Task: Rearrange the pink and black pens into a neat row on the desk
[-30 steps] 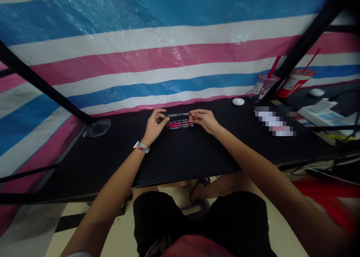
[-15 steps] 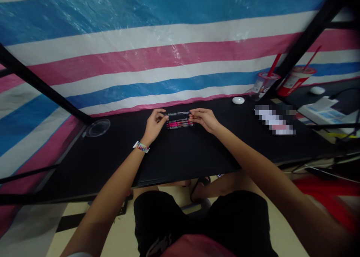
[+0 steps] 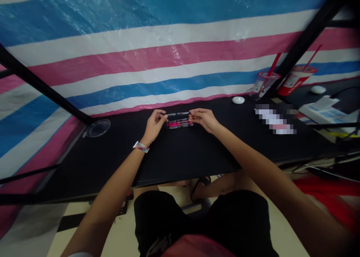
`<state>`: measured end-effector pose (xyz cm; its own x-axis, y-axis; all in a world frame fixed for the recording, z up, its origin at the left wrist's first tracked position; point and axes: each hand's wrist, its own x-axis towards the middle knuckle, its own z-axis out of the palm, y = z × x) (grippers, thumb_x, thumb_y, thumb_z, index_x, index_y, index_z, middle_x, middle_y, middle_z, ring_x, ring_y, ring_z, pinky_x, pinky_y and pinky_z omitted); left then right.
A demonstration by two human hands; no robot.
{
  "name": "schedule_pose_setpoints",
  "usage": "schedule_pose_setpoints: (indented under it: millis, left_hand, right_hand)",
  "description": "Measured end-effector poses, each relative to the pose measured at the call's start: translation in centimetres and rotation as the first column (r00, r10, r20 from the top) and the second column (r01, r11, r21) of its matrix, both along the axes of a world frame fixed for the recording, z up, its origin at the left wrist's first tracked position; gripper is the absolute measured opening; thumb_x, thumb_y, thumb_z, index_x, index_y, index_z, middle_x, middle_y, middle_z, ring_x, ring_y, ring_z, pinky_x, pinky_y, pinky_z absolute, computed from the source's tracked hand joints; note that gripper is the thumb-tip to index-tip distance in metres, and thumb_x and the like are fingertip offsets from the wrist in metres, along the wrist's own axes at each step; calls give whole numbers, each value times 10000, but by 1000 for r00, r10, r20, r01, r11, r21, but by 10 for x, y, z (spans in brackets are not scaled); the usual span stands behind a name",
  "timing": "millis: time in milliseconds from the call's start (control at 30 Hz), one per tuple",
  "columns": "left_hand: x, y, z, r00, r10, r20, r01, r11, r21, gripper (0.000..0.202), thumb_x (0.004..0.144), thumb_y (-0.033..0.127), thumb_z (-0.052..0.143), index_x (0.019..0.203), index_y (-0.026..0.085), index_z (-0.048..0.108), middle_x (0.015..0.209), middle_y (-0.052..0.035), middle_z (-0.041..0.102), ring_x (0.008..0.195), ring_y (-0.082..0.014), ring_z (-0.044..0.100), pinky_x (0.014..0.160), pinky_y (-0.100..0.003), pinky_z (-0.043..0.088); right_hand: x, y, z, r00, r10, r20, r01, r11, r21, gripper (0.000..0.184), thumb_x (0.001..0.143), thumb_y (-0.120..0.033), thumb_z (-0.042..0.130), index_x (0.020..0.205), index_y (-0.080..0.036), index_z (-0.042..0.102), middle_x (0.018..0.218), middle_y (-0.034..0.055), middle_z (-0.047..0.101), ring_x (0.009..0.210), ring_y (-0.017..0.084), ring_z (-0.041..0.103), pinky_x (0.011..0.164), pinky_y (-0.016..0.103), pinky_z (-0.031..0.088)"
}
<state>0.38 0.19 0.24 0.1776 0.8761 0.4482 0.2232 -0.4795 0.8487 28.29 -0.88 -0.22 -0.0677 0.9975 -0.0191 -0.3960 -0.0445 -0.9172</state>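
Note:
A dark pen with clear, shiny parts lies crosswise between my two hands. Its left end is pinched by the thumb and fingers of my left hand, which has a colourful woven band on the wrist. At the other end, my right hand closes its fingertips on the pen. Just on the near side of it, several pens, some pink and some dark, lie side by side in a row on the black table. The fingers of my right hand partly cover their right ends.
A clear round lid lies at the left. Toward the right are a white oval object, a cup with a red straw, a red-and-white cup and a blurred-out item. A striped sheet hangs behind the table.
Almost nothing differs. My left hand has shifted very slightly, and the pen stays between both hands behind the row.

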Motion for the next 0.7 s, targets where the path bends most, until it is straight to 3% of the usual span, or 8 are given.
schedule_pose_setpoints:
  millis: [67,133,267,333,433,533,700]
  left_hand:
    - [0,0,1,1000,-5,13,5,1000,-2,198,959,353,774,1084,229,683,827,0,746,837,-182,737,821,-313,539]
    - [0,-1,2,999,11,-41,-11,1000,19,163,1005,376,721,965,219,703,822,-16,749,810,-174,717,819,-315,532]
    - [-1,-1,5,987,80,-140,-71,995,64,416,1093,441,580,763,212,690,691,-14,678,706,-164,653,772,-318,520]
    - [-2,0,5,990,95,-109,-88,994,63,361,1063,443,633,801,210,716,716,-16,696,725,-169,667,773,-316,537]
    - [-3,1,4,994,104,-36,-102,994,42,207,976,409,754,971,206,792,910,-54,800,865,-199,739,862,-338,590]
    - [-5,3,4,992,123,12,-123,992,26,207,936,376,793,1047,208,837,1065,-90,845,988,-236,779,964,-387,617]
    - [-7,6,1,981,165,98,-166,986,3,224,900,368,836,1060,217,873,1097,-94,866,1037,-264,805,1041,-445,627]
  right_hand:
    - [0,0,-1,1000,2,-3,-2,1000,11,106,850,-183,901,921,-165,825,846,89,804,842,211,782,939,407,693]
    - [0,1,-2,1000,4,-6,-4,1000,16,106,849,-181,897,927,-163,828,847,91,807,838,210,781,925,401,695]
    - [0,1,-1,1000,1,-11,-1,1000,6,93,846,-158,876,927,-152,830,829,92,800,826,207,776,899,389,698]
    - [1,0,1,1000,-1,-12,1,1000,6,85,851,-140,856,932,-147,829,843,98,801,824,206,775,899,389,696]
    - [3,0,4,1000,-15,-15,15,1000,-3,74,860,-128,825,933,-142,824,849,103,798,814,206,775,910,398,692]
    - [4,1,4,999,-27,-30,27,1000,-3,81,855,-122,799,931,-141,821,834,100,794,797,205,772,896,398,687]
    - [6,2,3,997,-65,-51,66,998,4,113,831,-114,751,917,-137,822,807,93,789,754,192,756,815,356,673]
